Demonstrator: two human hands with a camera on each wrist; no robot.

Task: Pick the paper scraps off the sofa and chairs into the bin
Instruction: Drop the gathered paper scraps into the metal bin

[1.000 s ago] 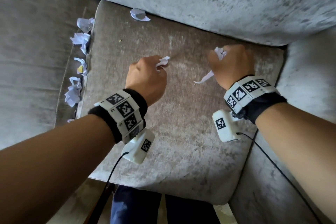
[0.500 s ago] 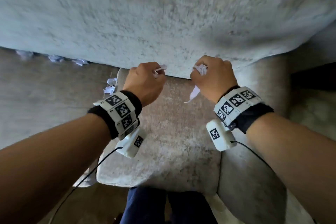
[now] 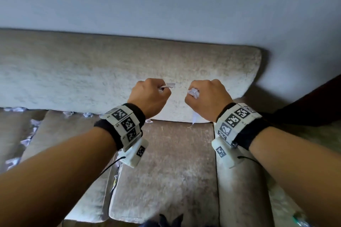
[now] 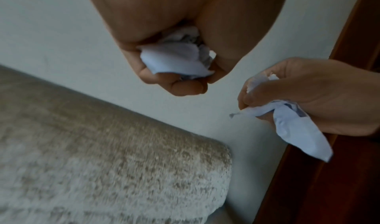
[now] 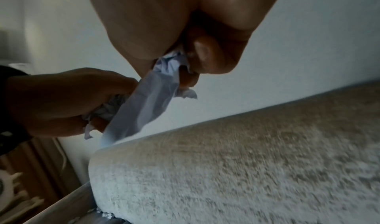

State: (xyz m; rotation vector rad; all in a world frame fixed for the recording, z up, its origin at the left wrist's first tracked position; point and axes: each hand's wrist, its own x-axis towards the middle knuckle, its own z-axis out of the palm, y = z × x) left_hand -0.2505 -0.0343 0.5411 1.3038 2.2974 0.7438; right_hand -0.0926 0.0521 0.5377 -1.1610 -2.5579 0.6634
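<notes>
Both hands are raised in front of the sofa backrest (image 3: 110,77), each a fist round white paper scraps. My left hand (image 3: 150,96) grips a crumpled wad (image 4: 179,60) with a corner sticking out past the knuckles (image 3: 169,85). My right hand (image 3: 207,96) grips scraps (image 3: 193,91), and a long strip (image 5: 144,107) hangs below the fist. More scraps (image 3: 29,134) lie along the seam between the seat cushions on the left, and a few (image 3: 86,114) sit at the foot of the backrest. No bin is in view.
The beige seat cushion (image 3: 166,171) lies below my hands. The sofa armrest (image 3: 238,190) runs down the right. A pale wall (image 3: 166,5) rises behind the sofa. Dark wooden furniture (image 3: 313,103) stands at the far right.
Both fists have lifted off the seat cushion with their scraps and moved closer together. My view has tilted up from the seat to the backrest and wall.
</notes>
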